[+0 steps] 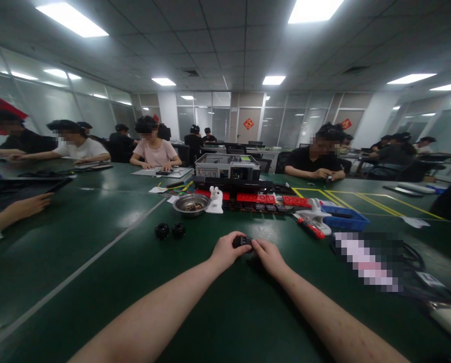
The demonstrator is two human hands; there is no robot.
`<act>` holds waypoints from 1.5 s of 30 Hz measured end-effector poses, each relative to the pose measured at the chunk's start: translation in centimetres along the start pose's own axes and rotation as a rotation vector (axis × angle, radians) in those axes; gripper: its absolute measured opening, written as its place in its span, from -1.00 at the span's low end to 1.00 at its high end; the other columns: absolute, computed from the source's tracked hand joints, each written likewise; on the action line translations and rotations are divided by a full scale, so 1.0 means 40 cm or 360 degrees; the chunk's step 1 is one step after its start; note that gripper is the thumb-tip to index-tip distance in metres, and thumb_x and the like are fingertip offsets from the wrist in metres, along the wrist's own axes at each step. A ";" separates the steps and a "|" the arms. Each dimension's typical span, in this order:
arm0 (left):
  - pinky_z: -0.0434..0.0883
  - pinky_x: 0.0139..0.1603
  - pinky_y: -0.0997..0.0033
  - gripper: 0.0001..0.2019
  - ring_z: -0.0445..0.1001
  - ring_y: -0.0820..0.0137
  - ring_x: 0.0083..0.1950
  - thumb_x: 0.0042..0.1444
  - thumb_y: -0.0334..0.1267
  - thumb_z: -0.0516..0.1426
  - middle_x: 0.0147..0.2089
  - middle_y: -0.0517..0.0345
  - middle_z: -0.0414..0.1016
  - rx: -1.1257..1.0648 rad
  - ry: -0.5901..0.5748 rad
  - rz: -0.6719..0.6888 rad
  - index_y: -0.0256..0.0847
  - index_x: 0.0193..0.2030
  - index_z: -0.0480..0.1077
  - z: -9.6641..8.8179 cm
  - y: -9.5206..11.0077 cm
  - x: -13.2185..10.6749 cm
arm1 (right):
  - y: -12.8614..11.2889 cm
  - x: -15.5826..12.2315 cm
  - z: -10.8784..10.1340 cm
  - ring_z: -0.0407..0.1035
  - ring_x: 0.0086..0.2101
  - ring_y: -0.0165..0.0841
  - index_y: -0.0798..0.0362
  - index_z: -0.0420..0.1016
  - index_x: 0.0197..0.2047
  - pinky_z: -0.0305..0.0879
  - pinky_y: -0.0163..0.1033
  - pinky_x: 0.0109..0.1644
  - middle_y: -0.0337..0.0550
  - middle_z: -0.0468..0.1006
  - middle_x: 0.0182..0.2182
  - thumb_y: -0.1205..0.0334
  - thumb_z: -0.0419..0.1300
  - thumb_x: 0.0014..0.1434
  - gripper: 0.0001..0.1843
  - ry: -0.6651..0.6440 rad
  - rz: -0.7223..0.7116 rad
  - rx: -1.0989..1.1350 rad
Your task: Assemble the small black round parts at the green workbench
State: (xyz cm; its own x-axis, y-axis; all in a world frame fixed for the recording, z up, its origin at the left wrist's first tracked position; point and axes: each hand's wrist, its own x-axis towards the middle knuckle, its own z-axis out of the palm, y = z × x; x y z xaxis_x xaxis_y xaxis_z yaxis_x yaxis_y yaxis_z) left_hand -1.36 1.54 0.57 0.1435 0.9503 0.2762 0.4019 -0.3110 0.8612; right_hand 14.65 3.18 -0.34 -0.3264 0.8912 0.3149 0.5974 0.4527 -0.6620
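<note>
My left hand (225,250) and my right hand (268,254) meet over the green table (108,242), both closed around one small black part (242,241) held between the fingertips. Two more small black round parts (169,231) lie on the table to the left of my hands. Beyond them stands a metal bowl (191,204) with small pieces inside, next to a white object (215,200).
A row of red and black trays (263,199), a blue bin (344,218) and a red-handled tool (311,229) lie ahead. An open computer case (227,167) stands behind. Other people sit around the table; someone's hand (29,204) rests at left.
</note>
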 end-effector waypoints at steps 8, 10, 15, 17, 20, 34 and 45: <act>0.23 -0.66 0.59 -0.59 0.33 0.54 -0.61 -0.11 -0.02 0.07 -0.44 0.13 0.37 -0.0550 -0.0038 -0.0250 -0.31 -0.21 0.26 0.020 -0.030 0.023 | -0.013 -0.012 0.006 0.28 -0.35 -0.36 0.09 0.27 -0.13 0.20 -0.25 -0.25 -0.13 0.40 -0.33 0.15 0.02 0.04 -0.69 0.0120 -0.0162 0.0125; 0.19 -0.69 0.61 -0.60 0.32 0.56 -0.63 -0.10 -0.01 0.06 -0.47 0.14 0.36 -0.0604 -0.0018 -0.0292 -0.33 -0.23 0.26 0.023 -0.034 0.028 | -0.010 -0.010 0.011 0.28 -0.35 -0.37 0.07 0.25 -0.11 0.21 -0.25 -0.26 -0.15 0.39 -0.35 0.13 0.00 0.06 -0.67 0.0094 -0.0157 0.0218; 0.31 -0.51 0.50 -0.63 0.37 0.45 -0.45 -0.16 -0.04 0.12 -0.36 0.10 0.39 -0.0279 0.0063 -0.0147 -0.26 -0.25 0.32 0.018 -0.016 0.015 | 0.003 0.004 0.011 0.26 -0.43 -0.38 0.08 0.31 -0.41 0.17 -0.29 -0.35 -0.21 0.36 -0.50 -0.01 -0.19 0.14 -0.59 0.0132 -0.0011 0.0299; 0.32 -0.35 0.42 -0.65 0.37 0.38 -0.33 -0.20 -0.06 0.14 -0.31 0.11 0.40 -0.0041 0.0081 -0.0019 -0.21 -0.27 0.35 0.012 -0.003 0.006 | 0.008 0.007 0.008 0.23 -0.51 -0.40 0.09 0.26 -0.58 0.12 -0.31 -0.42 -0.24 0.30 -0.62 -0.05 -0.23 0.13 -0.51 0.0096 0.0088 0.0219; 0.29 -0.24 0.36 -0.64 0.35 0.34 -0.27 -0.21 -0.06 0.15 -0.30 0.13 0.41 0.0147 0.0076 0.0054 -0.17 -0.24 0.35 0.005 0.012 -0.003 | 0.013 0.007 0.006 0.21 -0.58 -0.42 0.09 0.23 -0.65 0.07 -0.32 -0.47 -0.26 0.27 -0.68 -0.09 -0.24 0.12 -0.46 -0.0015 0.0148 0.0150; 0.30 -0.58 0.50 -0.60 0.36 0.47 -0.53 -0.11 -0.02 0.06 -0.38 0.12 0.35 -0.0483 -0.0004 -0.0219 -0.26 -0.20 0.25 0.031 -0.023 0.011 | -0.011 -0.010 -0.003 0.25 -0.33 -0.35 0.08 0.31 -0.25 0.14 -0.27 -0.26 -0.13 0.40 -0.36 0.05 -0.11 0.12 -0.68 0.0128 -0.0227 -0.0067; 0.29 -0.21 0.37 -0.62 0.36 0.37 -0.24 -0.19 -0.05 0.13 -0.26 0.16 0.41 0.0265 0.0028 0.0109 -0.14 -0.20 0.32 0.005 0.015 -0.006 | 0.008 0.004 0.001 0.22 -0.56 -0.40 0.10 0.26 -0.64 0.06 -0.32 -0.48 -0.20 0.32 -0.66 -0.08 -0.27 0.12 -0.43 -0.0051 0.0127 0.0045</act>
State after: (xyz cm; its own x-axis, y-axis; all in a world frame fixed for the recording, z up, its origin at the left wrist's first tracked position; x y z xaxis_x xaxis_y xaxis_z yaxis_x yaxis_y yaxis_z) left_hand -0.98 1.13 0.93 0.1603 0.9264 0.3408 0.5362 -0.3716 0.7579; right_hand 14.75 3.48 -0.53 -0.3024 0.9228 0.2386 0.6018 0.3790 -0.7030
